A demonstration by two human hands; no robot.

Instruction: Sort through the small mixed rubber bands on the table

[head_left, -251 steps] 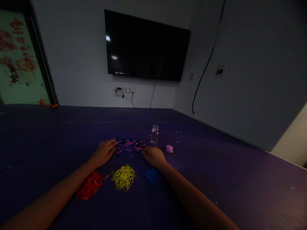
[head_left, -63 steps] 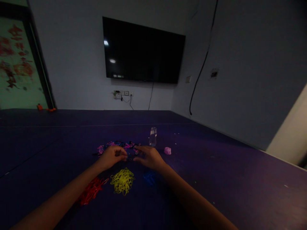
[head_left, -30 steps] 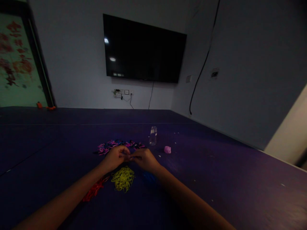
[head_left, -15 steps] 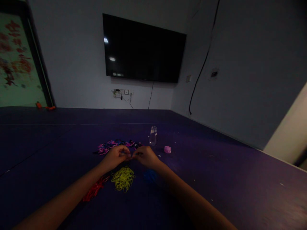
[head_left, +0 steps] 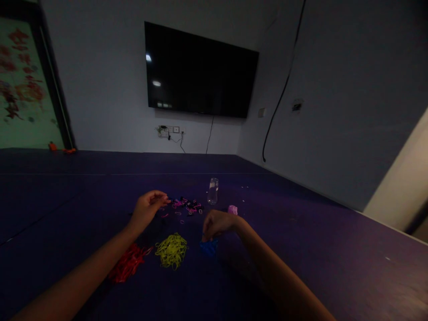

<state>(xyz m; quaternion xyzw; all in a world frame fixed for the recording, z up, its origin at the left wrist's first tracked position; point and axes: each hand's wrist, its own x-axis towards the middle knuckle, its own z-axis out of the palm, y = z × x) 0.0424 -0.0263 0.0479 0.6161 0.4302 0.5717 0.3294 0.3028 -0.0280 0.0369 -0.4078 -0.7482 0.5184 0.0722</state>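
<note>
My left hand reaches over the pile of pink and dark rubber bands, its thumb and fingers pinched at the pile's left side. What lies between those fingertips is too small and dim to make out. My right hand points down with fingers closed, its tips at the top of a small heap of blue rubber bands; a bit of blue shows at the fingertips. Between my forearms lies a heap of yellow rubber bands. Red rubber bands form another heap, partly behind my left forearm.
A clear bottle stands upright beyond my hands. Just behind my right wrist sits a pink lump. White scraps dot the purple surface. A television hangs on the far wall, and a cable runs down the right wall.
My hands were together at the front of the mixed pile and have parted. The left moved up and left onto the pile; the right came down to the blue heap.
</note>
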